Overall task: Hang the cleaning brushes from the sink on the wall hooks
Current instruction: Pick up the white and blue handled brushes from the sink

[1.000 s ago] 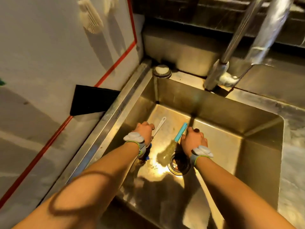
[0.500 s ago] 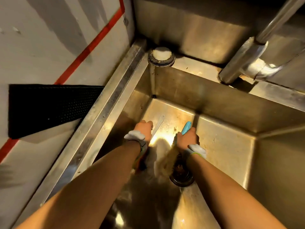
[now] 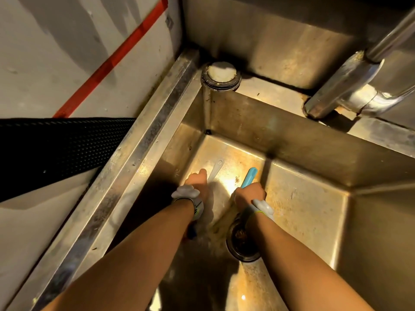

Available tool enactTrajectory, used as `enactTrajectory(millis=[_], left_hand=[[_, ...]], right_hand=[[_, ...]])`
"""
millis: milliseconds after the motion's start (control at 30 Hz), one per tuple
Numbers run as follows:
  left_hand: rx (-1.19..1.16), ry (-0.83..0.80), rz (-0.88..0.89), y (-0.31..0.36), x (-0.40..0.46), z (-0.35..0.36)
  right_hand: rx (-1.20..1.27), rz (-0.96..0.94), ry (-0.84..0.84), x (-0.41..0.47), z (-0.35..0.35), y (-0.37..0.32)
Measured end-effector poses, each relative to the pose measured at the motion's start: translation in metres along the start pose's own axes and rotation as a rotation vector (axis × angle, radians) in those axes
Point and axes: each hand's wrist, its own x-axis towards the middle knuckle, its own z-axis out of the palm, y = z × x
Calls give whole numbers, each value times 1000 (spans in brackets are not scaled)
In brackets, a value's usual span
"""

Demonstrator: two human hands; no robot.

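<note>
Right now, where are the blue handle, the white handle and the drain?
blue handle (image 3: 250,176), head view, its free end.
white handle (image 3: 216,168), head view, mid-shaft.
drain (image 3: 241,244), head view, its dark opening.

Commercial kitchen or back-of-house wash area, by all signs. Deep stainless-steel sink (image 3: 303,140) with square welded corners, stained and scuffed, open round drain (image 3: 243,243) in the floor. Wide steel rim and splashback behind. Heavy chrome faucet pipe (image 3: 350,86) rising from the rear deck; capped round fitting (image 3: 221,74) at the back left corner. Painted wall (image 3: 56,52) at left with a red stripe (image 3: 112,61), black dimpled rubber mat (image 3: 56,149) against it. Warm, dim lighting.
</note>
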Motion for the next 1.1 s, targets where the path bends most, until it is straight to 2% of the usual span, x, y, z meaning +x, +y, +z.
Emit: enactTrajectory(millis=[133,300,400,533,733,1100], left_hand=[[-74,61,-6,4,-10,1],[-37,-52,-26,15,-21,-2],[-17,-33,35,19,-29,-9],[-107,-43,65,18,-47,-31],[-250,144,92,20,-91,-65],[-412,374,161,56,-188,-146]], right_hand=[[21,9,15,-4,-4,1],[72,-81,71,-11,-12,-1],[117,-139,98,-19,-16,-2],[205,-241,99,-40,-27,-8],[274,-312,142,-77,-53,-23],[252,-542,172,-160,-120,-53]])
